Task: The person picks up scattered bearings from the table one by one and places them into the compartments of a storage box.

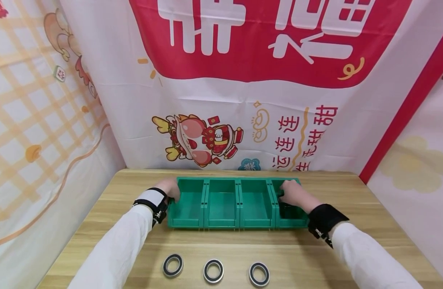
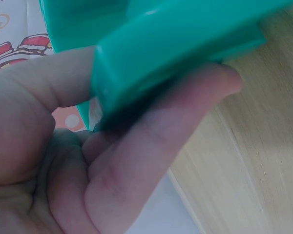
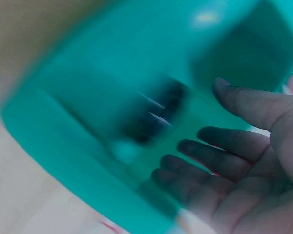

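Four-sided green bins stand joined in a row on the wooden table. At the row's left end, my left hand grips the wall of the leftmost bin. In the left wrist view, digits of the left hand lie on both sides of the green bin wall. My right hand reaches into the rightmost bin. The right wrist view shows that hand with fingers extended and thumb apart, over the blurred green bin. A dark, silver-edged object lies inside, blurred.
Three ring-shaped bearings lie near the table's front: a left one, a middle one and a right one. Behind the wooden table hangs a printed cloth, with more cloth at both sides.
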Tool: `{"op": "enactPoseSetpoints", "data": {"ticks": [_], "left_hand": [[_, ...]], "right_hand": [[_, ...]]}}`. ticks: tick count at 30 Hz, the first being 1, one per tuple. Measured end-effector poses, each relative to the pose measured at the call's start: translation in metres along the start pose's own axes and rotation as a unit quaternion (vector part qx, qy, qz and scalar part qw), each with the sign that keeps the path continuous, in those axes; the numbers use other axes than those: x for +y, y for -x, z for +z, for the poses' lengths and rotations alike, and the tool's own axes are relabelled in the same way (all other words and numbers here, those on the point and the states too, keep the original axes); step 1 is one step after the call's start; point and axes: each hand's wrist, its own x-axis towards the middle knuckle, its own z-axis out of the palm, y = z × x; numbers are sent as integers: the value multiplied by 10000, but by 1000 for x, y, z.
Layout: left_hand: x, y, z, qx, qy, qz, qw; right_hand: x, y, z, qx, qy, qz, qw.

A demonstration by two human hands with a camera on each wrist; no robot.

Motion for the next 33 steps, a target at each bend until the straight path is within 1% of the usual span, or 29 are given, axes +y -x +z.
{"op": "enactPoseSetpoints", "data": {"ticks": [3,5,7,9,10,13,14,17,20,22,24,26,28,30,32,33], "left_hand": [[-1,0,0,-25,59,14,10000],[-1,-1,1,-3,67,8,10000],[-2,-2,2,25,66,-26,10000],[-3,-2,2,55,87,-42,9999],[-3,-2,2,60,70,-30,10000],[-3,0,2,84,71,-21,9999],[-3,0,2,85,64,-18,9999],[-4,0,2,83,15,-23,10000],[-4,0,2,72,-13,-14,10000],[-3,0,2,78,11,-6,10000],[-3,-1,2,89,64,6,9999],[-3,0,2,120,94,9,9999],[-3,-2,2,167,36,33,9998],[-2,-1,2,189,12,46,9998],[-2,-1,2,180,-10,61,9998],[-1,-1,2,176,13,62,9998]], "right_hand": [[-14,12,-25,260,36,-140,9996],[-27,23,-39,581,117,-369,9976],[-39,37,-48,955,215,-679,9929],[-51,51,-53,1327,351,-1044,9850],[-57,59,-54,1467,406,-1191,9811],[-69,79,-50,1669,419,-1399,9751],[-72,85,-47,1712,448,-1433,9737],[-77,103,-32,1710,494,-1406,9739],[-81,119,-13,1602,569,-1385,9757],[-85,127,2,1471,632,-1462,9762],[-90,134,20,1214,698,-1509,9786],[-93,139,42,985,699,-1712,9778],[-93,142,66,727,710,-1977,9750],[-90,145,87,357,609,-2208,9728],[-86,145,101,-55,341,-2390,9704],[-85,146,105,-339,146,-2373,9707]]}}
